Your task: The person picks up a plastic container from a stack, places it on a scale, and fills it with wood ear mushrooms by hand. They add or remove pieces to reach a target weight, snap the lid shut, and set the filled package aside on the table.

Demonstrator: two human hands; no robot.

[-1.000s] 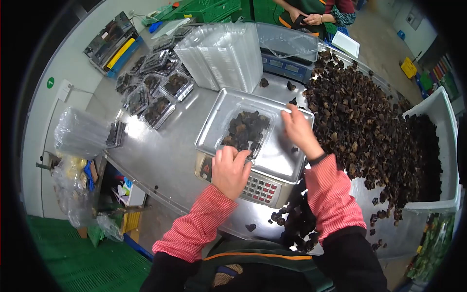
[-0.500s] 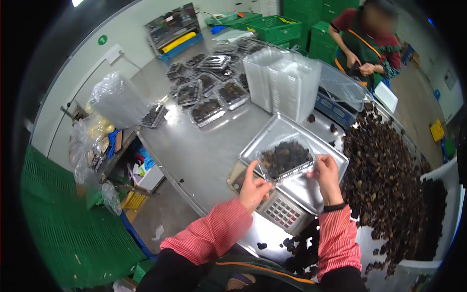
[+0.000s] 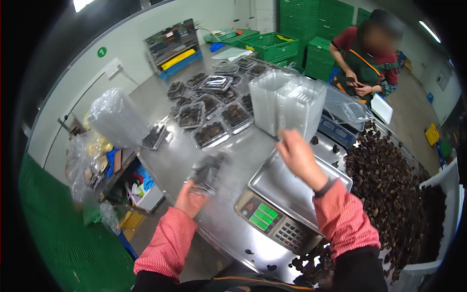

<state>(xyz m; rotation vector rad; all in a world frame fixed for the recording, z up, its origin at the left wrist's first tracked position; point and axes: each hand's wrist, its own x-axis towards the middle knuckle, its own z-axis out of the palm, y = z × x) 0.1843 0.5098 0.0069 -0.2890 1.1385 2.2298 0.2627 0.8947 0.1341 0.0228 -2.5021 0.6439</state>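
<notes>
My left hand point(image 3: 191, 198) grips a clear plastic container point(image 3: 210, 170) of dark dried pieces that look like wood ear mushrooms, blurred by motion above the table's left part. My right hand point(image 3: 300, 158) is over the far edge of the scale's metal tray, its fingers bunched with nothing visible in them. Just behind it rise tall stacks of clear plastic containers point(image 3: 272, 104). Below the right forearm the scale point(image 3: 262, 216) shows lit green digits, and its tray point(image 3: 277, 182) bears no container.
Several filled containers point(image 3: 211, 134) lie across the far table. A heap of dark dried pieces point(image 3: 384, 190) covers the right side. Wrapped container stacks point(image 3: 116, 119) stand at the left edge. A co-worker point(image 3: 367, 58) works behind a second scale point(image 3: 335, 129). Green crates point(image 3: 275, 46) stand behind.
The filled container has left the scale tray and moved left in my left hand. My right hand has let go of it and moved up toward the clear stacks. The scale's green display now shows.
</notes>
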